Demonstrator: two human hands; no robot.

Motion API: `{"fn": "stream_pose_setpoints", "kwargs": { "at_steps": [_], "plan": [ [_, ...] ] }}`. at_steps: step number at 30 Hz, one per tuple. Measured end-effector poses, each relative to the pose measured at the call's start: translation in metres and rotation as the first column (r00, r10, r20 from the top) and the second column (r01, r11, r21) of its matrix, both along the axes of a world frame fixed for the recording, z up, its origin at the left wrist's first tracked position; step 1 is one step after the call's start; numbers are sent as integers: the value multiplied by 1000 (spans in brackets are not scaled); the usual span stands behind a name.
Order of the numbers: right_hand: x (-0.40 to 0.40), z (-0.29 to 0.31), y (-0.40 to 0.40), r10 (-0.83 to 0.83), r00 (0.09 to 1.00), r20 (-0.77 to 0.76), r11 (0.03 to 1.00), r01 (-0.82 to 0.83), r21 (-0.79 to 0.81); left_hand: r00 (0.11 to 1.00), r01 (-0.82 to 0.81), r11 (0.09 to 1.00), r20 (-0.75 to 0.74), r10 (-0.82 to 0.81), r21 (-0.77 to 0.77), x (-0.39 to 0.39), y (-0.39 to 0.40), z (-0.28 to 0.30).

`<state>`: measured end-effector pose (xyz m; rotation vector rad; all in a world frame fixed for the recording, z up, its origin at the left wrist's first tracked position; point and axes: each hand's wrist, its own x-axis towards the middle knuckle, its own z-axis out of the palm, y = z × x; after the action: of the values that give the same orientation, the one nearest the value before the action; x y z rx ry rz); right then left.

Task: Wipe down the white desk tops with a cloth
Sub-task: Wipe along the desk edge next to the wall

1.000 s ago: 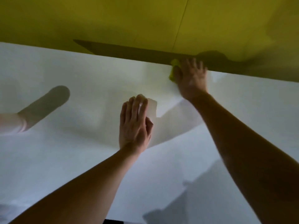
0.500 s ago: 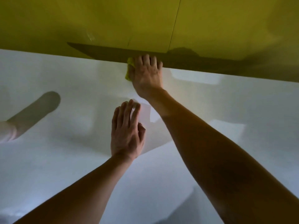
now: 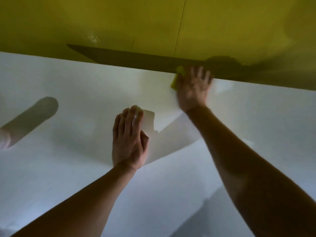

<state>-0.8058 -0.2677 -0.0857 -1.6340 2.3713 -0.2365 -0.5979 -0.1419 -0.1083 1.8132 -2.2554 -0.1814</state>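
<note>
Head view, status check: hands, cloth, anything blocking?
Left hand flat on white desk top. Right hand presses yellow-green cloth at far edge by yellow panel. Nothing blocking.

One white desk (image 3: 68, 168); two bare hands on it: left hand (image 3: 128, 142) flat near desk middle, right hand (image 3: 193, 88) at desk's far edge; one yellow cloth (image 3: 177, 77) under right hand; two yellow panels (image 3: 119, 23) behind desk, split by one seam
</note>
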Motion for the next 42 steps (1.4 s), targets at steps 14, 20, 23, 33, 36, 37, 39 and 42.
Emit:
{"fn": "stream_pose_setpoints", "kwargs": {
  "at_steps": [14,20,23,33,36,37,39,42],
  "plan": [
    [-77,-2,19,75,996,-57,997,-74,14,1000,14,1000,2,-14,-10,2,2,0],
    [-105,-2,24,-117,992,-52,991,114,-74,1000,16,1000,-17,-16,2,2,1,0],
    [-32,-2,7,18,998,-52,998,-15,59,999,27,1000,-17,-27,3,3,2,1],
    [-18,-6,-3,260,963,-65,965,-262,-23,999,37,999,-5,-37,-27,5,1,-2],
    [-112,-14,25,78,994,-79,996,-81,-31,1000,25,999,-2,-25,-29,1,1,-1],
    [-136,-12,34,54,995,-81,997,-58,-48,1000,25,999,3,-25,-27,0,1,-2],
    [-162,-8,43,22,997,-77,995,-30,-97,999,27,999,24,-26,-20,-1,1,-2],
    [-141,-3,37,-98,995,-30,989,94,-111,997,44,999,68,-43,-9,-2,-1,-2]
  ]
}}
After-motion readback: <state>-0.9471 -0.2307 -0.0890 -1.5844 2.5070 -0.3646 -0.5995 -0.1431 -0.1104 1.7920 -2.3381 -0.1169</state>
